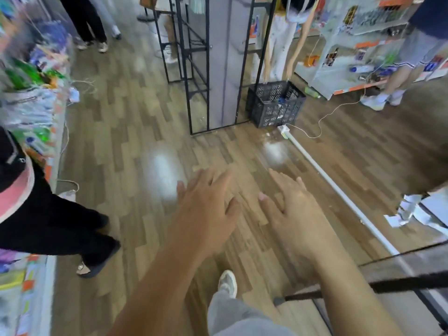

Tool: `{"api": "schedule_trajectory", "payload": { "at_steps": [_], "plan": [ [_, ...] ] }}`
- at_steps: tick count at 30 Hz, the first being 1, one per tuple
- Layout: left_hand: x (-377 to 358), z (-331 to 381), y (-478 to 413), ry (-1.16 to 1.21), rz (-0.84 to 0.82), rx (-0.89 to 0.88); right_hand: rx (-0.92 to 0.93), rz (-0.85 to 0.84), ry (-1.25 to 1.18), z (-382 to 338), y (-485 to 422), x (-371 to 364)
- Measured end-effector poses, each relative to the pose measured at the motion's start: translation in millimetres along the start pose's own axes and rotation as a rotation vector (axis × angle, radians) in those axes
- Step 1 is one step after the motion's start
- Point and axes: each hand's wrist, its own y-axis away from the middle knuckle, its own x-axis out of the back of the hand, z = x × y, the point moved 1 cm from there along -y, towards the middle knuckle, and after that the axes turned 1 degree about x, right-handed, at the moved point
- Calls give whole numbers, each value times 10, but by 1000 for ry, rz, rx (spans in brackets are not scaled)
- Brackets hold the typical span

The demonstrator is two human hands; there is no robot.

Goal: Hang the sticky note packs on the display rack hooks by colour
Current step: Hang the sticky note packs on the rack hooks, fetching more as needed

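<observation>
Both hands, left hand (206,209) and right hand (293,212), hover over the floor (135,132), fingers spread, holding nothing; no pack in sight, so fetching one likely comes next.

Wood-look floor (135,122) glossy; crate (276,103) black perforated plastic; rack frame (191,93) black metal.

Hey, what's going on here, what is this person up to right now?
A person stands in a shop aisle with the left hand and right hand stretched out over the wood floor, fingers spread. Both are empty, so no hanging is under way. A black crate sits ahead beside a black-framed panel, and blurred stocked shelves line the left side.
</observation>
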Motion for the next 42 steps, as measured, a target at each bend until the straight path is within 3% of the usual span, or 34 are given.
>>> {"api": "schedule_trajectory", "payload": {
  "at_steps": [6,11,29,38,42],
  "plan": [
    [432,-555,-1221,5,111,113,53,10,-3,-463,-1428,76],
    [615,-1081,-2063,22,74,187,74,-29,17,-860,-2410,-83],
    [1573,-3032,-5556,142,59,93,3,35,10,-2487,-5981,-762],
    [1912,-3668,-7594,57,118,50,33,131,-67,-2740,-8064,-855],
    [2196,-3909,-8424,123,162,44,118,132,-82,-3084,-9028,-834]
  ]
}}
